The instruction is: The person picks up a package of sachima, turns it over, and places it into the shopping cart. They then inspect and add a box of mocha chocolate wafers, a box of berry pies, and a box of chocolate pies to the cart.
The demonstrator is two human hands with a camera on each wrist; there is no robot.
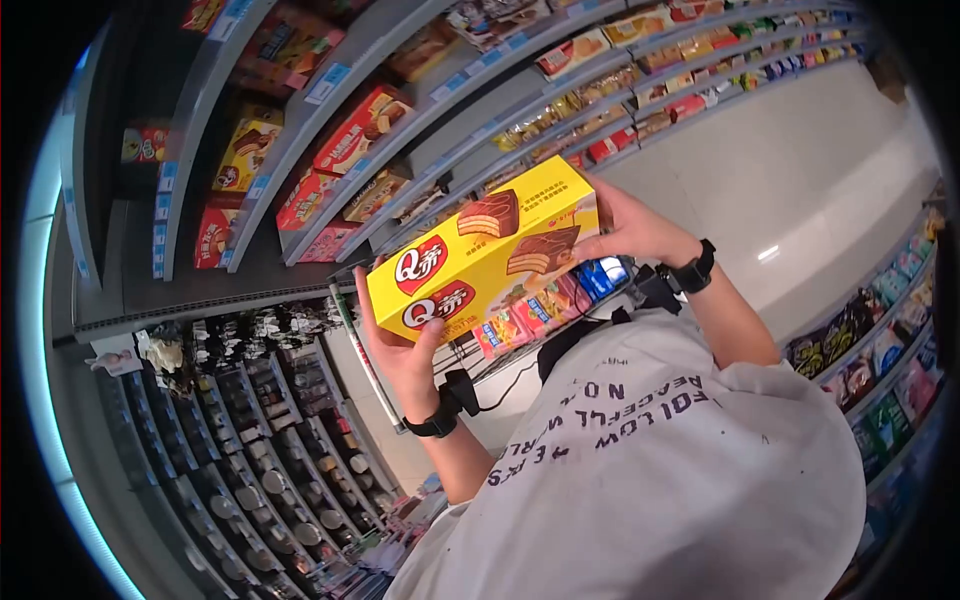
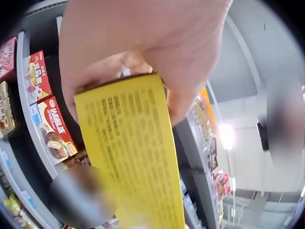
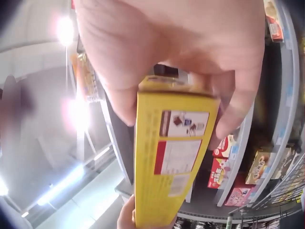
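My left hand (image 1: 400, 345) and right hand (image 1: 630, 228) each grasp one end of yellow cake box (image 1: 485, 262), fingers curled round edges. Box held mid-air before shelves (image 1: 300, 130), touching none. Risk, judged: glossy carton slipping if either grip loosens; corner knocking red boxes (image 1: 355, 130).

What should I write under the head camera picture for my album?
Both hands, left hand and right hand, hold a yellow snack box beside shop shelves.
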